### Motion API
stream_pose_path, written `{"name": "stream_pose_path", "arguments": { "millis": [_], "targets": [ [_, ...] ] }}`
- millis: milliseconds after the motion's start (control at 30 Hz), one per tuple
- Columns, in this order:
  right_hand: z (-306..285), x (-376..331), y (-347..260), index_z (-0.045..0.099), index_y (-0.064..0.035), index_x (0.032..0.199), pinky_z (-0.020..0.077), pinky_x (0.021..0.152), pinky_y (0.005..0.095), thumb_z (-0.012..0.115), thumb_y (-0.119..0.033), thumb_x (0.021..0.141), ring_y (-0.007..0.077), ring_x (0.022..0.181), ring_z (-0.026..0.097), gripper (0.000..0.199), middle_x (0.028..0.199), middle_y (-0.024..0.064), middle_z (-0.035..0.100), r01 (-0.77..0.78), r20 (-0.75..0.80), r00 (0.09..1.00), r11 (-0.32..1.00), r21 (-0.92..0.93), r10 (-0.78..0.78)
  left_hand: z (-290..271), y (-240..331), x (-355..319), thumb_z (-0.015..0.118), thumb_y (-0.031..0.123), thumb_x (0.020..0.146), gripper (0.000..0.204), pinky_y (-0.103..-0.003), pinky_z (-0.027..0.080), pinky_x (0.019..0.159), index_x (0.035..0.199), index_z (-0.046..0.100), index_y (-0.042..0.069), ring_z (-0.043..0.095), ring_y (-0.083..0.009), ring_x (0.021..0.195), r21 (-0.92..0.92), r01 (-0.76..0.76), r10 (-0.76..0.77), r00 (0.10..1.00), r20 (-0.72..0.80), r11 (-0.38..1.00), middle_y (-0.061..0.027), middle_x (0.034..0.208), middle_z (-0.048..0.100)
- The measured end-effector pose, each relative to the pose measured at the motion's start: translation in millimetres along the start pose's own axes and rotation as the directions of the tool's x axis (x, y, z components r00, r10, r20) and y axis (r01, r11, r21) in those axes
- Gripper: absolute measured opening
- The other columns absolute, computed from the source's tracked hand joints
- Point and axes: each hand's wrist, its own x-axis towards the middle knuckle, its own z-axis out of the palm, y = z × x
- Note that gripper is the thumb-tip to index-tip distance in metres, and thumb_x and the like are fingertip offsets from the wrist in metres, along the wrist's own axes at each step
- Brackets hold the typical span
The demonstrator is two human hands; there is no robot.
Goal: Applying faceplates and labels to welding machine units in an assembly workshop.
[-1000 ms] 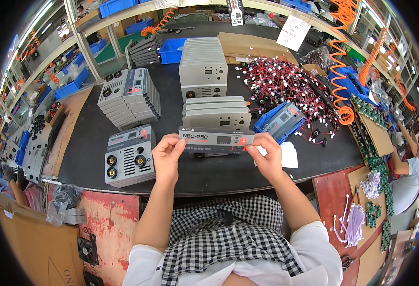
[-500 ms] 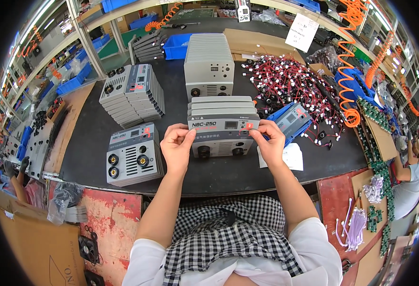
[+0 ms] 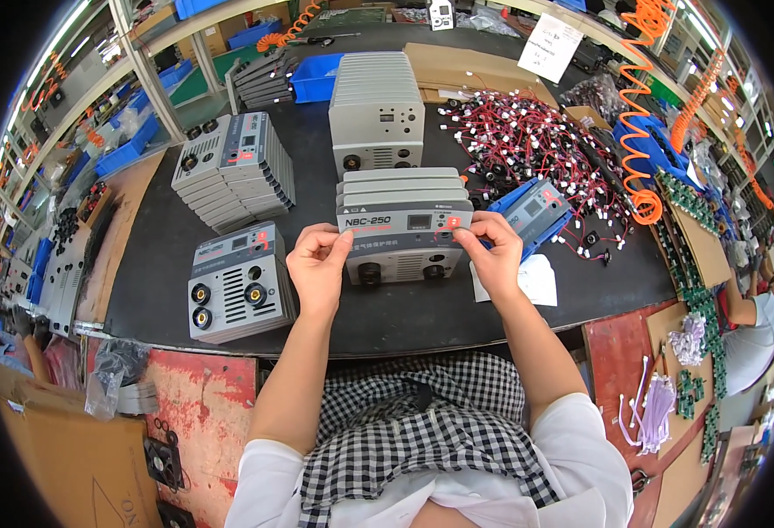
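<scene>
While I watched remotely, my left grip and right grip pinched opposite ends of the grey overlay label, lengthwise (left-to-right) across the socketed panel.

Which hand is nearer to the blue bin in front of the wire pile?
Right. The right hand is close by the left side of the blue bin; the left hand is farther left, at the other end of the grey label.

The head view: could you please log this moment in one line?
left hand: pinches left end of label; right hand: pinches its right end; label: over upper part of grey panel
</scene>
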Motion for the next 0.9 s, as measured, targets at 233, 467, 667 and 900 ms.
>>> {"name": "stream_pose_path", "arguments": {
  "millis": [233, 467, 667, 900],
  "targets": [
    [1.8, 0.6, 2.1, 0.06, -0.0002, 0.066, 0.0441, 0.059, 0.0252, 0.07, -0.006, 0.066, 0.0141, 0.069, 0.056, 0.012, 0.078, 0.0064, 0.059, -0.001, -0.017, 1.0, 1.0, -0.013, 0.0, -1.5, -4.9, 1.0, 0.065, -0.005, 0.07, 0.011, -0.016, 0.033, 0.055, 0.065, 0.056, -0.001, 0.042, -0.0028, 0.062, 0.015, -0.027, 0.027, 1.0, 0.0, 1.0, -0.0016, 0.081, 0.053],
    [2.8, 5.3, -2.4, 0.058, 0.0009, 0.063, 0.045, 0.055, 0.0235, 0.07, -0.009, 0.066, 0.0122, 0.062, 0.055, 0.017, 0.079, 0.007, 0.057, -0.053, -0.016, 0.998, 0.999, 0.008, 0.053, -0.7, -5.0, 3.9, 0.065, -0.002, 0.071, 0.011, -0.016, 0.032, 0.054, 0.065, 0.055, -0.001, 0.04, -0.003, 0.061, 0.045, -0.059, 0.058, 0.998, 0.021, 0.997, -0.0009, 0.081, 0.052],
    [0.6, 2.1, -0.9, 0.051, -0.001, 0.062, 0.0427, 0.052, 0.0265, 0.069, -0.009, 0.067, 0.0163, 0.058, 0.054, 0.02, 0.077, 0.0085, 0.055, 0.024, -0.02, 0.999, 0.99, -0.138, -0.027, 1.0, 4.4, 9.6, 0.068, 0.005, 0.071, 0.027, -0.019, 0.036, 0.053, 0.059, 0.043, 0.003, 0.043, -0.0047, 0.061, 0.52, -0.534, 0.471, 0.843, 0.261, 0.667, -0.0033, 0.071, 0.053],
    [-6.3, -30.8, -20.9, 0.044, -0.0044, 0.06, 0.0409, 0.048, 0.0284, 0.07, -0.004, 0.061, 0.0216, 0.058, 0.052, 0.027, 0.078, 0.0084, 0.053, 0.423, 0.019, 0.905, 0.893, -0.155, -0.425, -18.7, -9.0, -37.2, 0.057, 0.011, 0.078, 0.018, -0.026, 0.041, 0.066, 0.087, 0.047, 0.0, 0.048, -0.0142, 0.074, 0.428, -0.14, 0.12, 0.99, 0.074, 0.893, -0.0074, 0.084, 0.048]
  ]
}}
